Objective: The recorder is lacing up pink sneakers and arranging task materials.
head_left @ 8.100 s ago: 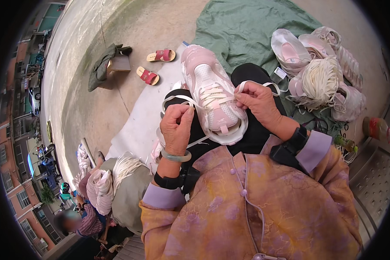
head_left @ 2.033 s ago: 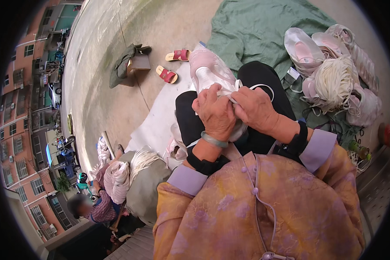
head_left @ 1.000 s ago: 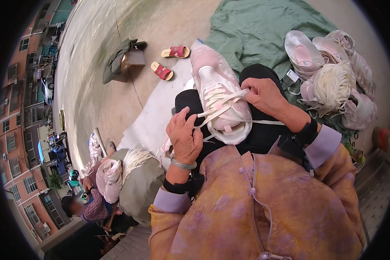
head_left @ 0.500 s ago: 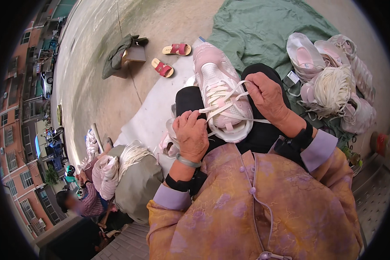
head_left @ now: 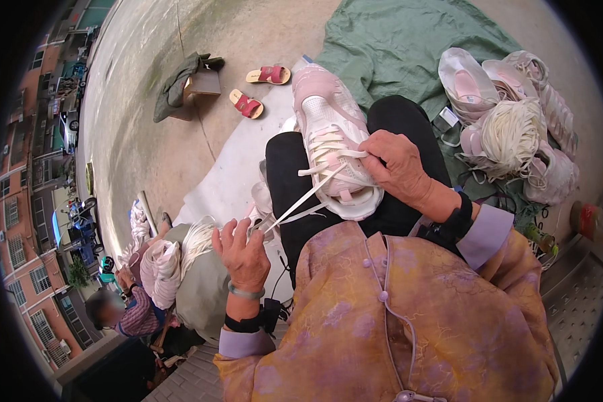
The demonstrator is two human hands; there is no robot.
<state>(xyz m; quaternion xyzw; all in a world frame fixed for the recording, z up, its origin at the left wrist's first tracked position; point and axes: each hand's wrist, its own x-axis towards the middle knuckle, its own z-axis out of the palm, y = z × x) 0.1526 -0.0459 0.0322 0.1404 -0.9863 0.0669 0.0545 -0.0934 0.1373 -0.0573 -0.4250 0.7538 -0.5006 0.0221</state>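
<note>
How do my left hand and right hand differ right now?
The left hand is apart from the shoe, lower and to its left; the right hand is at the shoe's right side. A long, straight lace runs to the left hand; only a short length shows at the right hand. The left hand has a bracelet; the right hand shows none. Both hold lace.

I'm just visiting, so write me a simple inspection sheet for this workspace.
Surface: lap in black trousers, bearing the work.
Job's things: pink-and-white sneaker, toe pointing away; white shoelace stretched leftward.
Clutter: red-strapped slide sandals on the ground; piled sneakers and a lace bundle, right.
Grip: right hand pinches lacing at the sneaker; left hand is at the shoelace's far end, hold unclear.
Cables: thin dark cord near the left wrist.
Surroundings: co-worker; orange-walled buildings.
</note>
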